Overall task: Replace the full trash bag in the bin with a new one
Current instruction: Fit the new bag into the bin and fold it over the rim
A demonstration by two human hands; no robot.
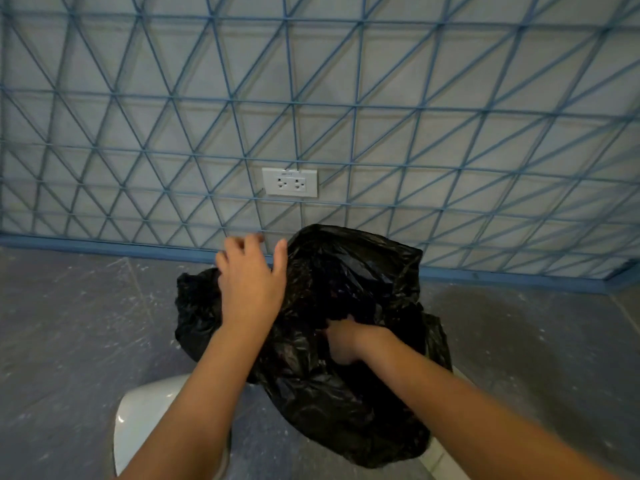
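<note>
A crumpled black trash bag (349,282) billows above a white bin (138,414), covering most of the bin's mouth. My left hand (251,278) lies flat on the bag's upper left side with its fingers spread apart. My right hand (343,341) is lower and to the right, its fingers buried in a fold of the black plastic and closed on it. Only the bin's curved left rim and a strip at its lower right show; the rest is hidden under the bag and my forearms.
A wall with a blue triangle-grid pattern (381,116) stands right behind the bin, carrying a white double socket (290,182). A blue baseboard (104,244) runs along its foot. Grey scuffed floor (69,323) spreads to the left and right of the bin.
</note>
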